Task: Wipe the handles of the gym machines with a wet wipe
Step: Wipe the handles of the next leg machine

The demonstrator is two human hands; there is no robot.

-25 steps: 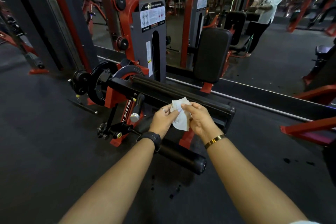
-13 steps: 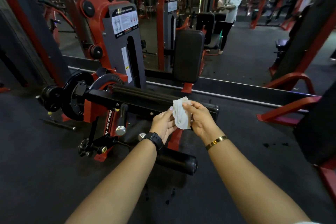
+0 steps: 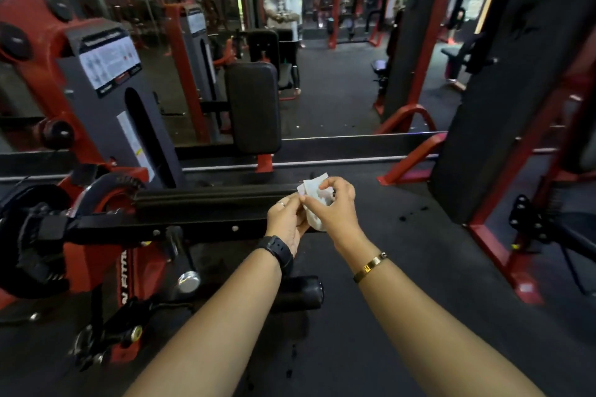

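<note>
Wet wipe (image 3: 315,222) is hanging out in front of me, white and crumpled, and I'm holding it from both sides. My left hand (image 3: 285,222) is pinching its left edge with curled fingers, and my right hand (image 3: 335,209) is pinching the top between thumb and forefinger. Just behind them, the red machine's long black bar (image 3: 193,203) is running off to the left. Further back an upright black pad (image 3: 252,106) is standing, and a mirror (image 3: 338,90) is showing a person in a white top.

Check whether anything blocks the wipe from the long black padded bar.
Nothing visible: the left hand and right hand pinch the wet wipe at the right end of the black padded bar; no object lies between.
</note>
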